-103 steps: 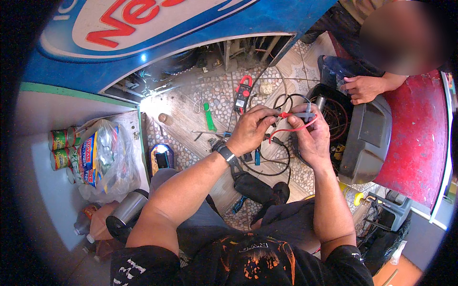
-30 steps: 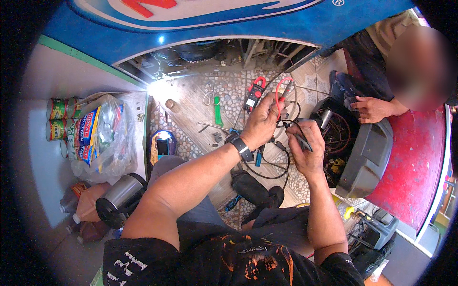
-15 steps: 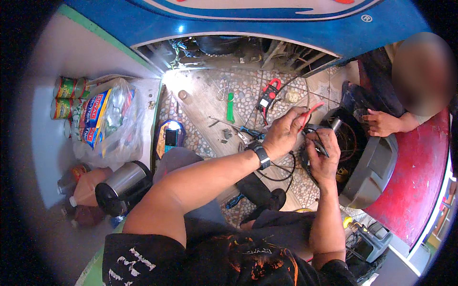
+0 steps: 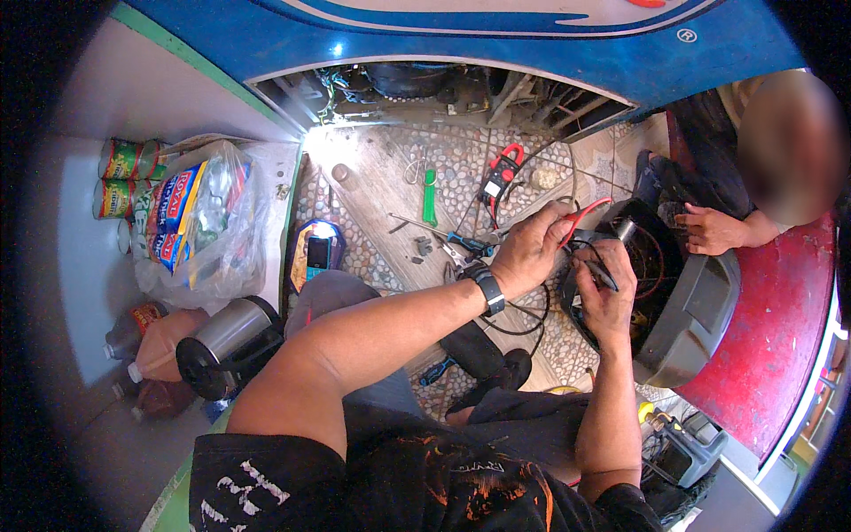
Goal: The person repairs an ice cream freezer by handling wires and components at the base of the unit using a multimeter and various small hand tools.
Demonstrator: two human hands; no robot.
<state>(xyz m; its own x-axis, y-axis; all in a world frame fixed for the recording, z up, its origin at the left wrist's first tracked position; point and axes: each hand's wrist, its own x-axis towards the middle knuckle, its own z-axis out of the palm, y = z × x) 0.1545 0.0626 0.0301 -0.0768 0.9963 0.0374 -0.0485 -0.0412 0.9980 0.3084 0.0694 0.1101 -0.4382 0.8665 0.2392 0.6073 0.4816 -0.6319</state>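
Note:
Between the fingertips of my left hand point(image 4: 534, 248), which is closed, is a thin red lead point(image 4: 585, 211) that curves up to the right. Just beside it, my right hand point(image 4: 608, 297) is closed around a slim dark tool point(image 4: 605, 276), too covered by fingers to name exactly. A black cable point(image 4: 538, 332) loops below the hands. To the right of both hands lies an open grey machine housing point(image 4: 696, 315), with a metal cylinder point(image 4: 626, 230) and wiring inside. A red and black clamp meter point(image 4: 501, 178) lies on the floor beyond my left hand.
A blue cabinet point(image 4: 222, 49) with an open lower bay stands ahead. Near the housing is another person's hand point(image 4: 714, 230). The floor holds a green tool point(image 4: 430, 198), a screwdriver point(image 4: 465, 244) and a lit lamp point(image 4: 316, 253). A steel kettle point(image 4: 232, 341) and bagged packets point(image 4: 191, 213) sit left.
The red lead now bends further to the right at its upper end. Both hands stay nearly in place, with the dark tool turned slightly in my right fingers.

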